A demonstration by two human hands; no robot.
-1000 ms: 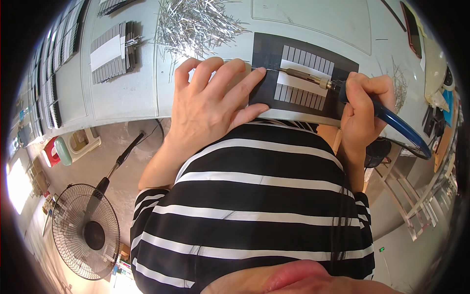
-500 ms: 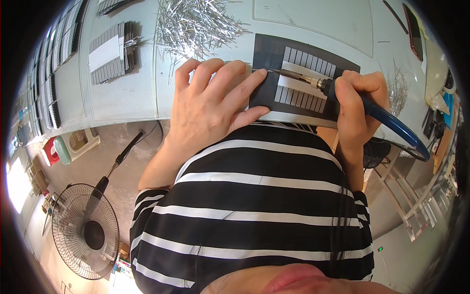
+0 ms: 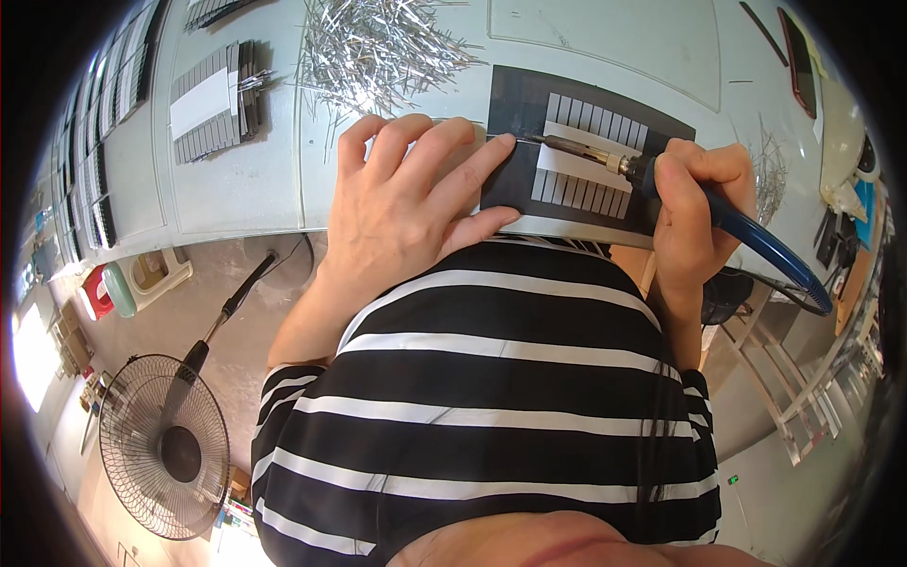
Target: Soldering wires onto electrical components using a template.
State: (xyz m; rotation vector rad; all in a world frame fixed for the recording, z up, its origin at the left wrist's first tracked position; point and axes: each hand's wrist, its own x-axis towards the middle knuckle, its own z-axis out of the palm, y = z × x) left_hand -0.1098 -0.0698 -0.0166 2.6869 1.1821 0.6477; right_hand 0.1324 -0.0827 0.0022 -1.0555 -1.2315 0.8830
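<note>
My right hand (image 3: 697, 203) is closed around a soldering iron (image 3: 584, 150) with a dark blue handle and a metal barrel. Its tip points left, close to the fingertip of my left hand (image 3: 402, 203). That hand lies palm down with its fingers apart. Its index finger presses a thin silvery strip (image 3: 525, 141) against a dark mat (image 3: 515, 90). On the mat lies a panel of narrow grey slats (image 3: 597, 116) with a white band across its middle, and the iron passes over it. Whether the tip touches the strip is too small to tell.
Loose silvery metal strips (image 3: 378, 52) lie in a heap beyond my left hand, with a smaller bunch (image 3: 770, 175) at the right. A stack of slatted panels (image 3: 203, 104) sits to the left. A phone (image 3: 798, 61) lies far right. A fan (image 3: 165, 444) stands on the floor.
My right hand and the soldering iron have shifted very slightly to the right. My left hand looks unmoved.
</note>
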